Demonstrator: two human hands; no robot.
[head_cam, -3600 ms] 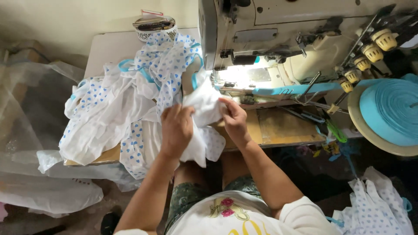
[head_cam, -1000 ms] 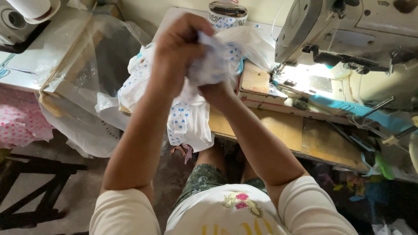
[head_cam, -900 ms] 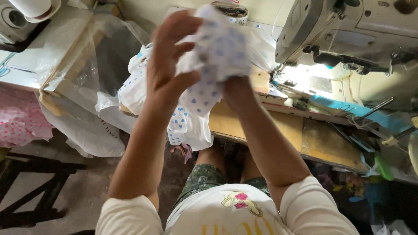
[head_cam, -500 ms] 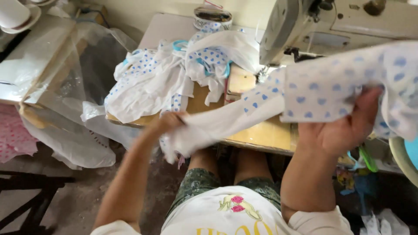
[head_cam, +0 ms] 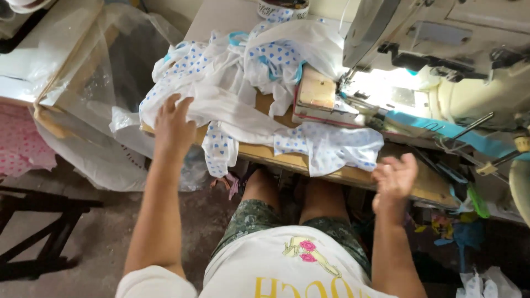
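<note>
Seen from the head camera, a clear plastic bag [head_cam: 105, 88] slumps at the left of the wooden sewing table [head_cam: 353, 174], and a round patterned container [head_cam: 282, 6] stands at its far edge behind a heap of white, blue-heart-printed garments [head_cam: 232, 60]. The left hand [head_cam: 174, 124] lies flat and open-fingered on one such garment [head_cam: 259, 129] — a limp white piece stretched across the table's front edge, its dotted end draping beside the sewing machine [head_cam: 441, 33]. The right hand [head_cam: 393, 179] hovers empty and open, fingers loosely curled — just off that dotted end.

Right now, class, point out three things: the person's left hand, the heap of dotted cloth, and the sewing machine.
left hand [head_cam: 173, 122]: head view, back of the hand.
heap of dotted cloth [head_cam: 221, 77]: head view, middle of the pile.
sewing machine [head_cam: 441, 33]: head view, grey body.
</note>
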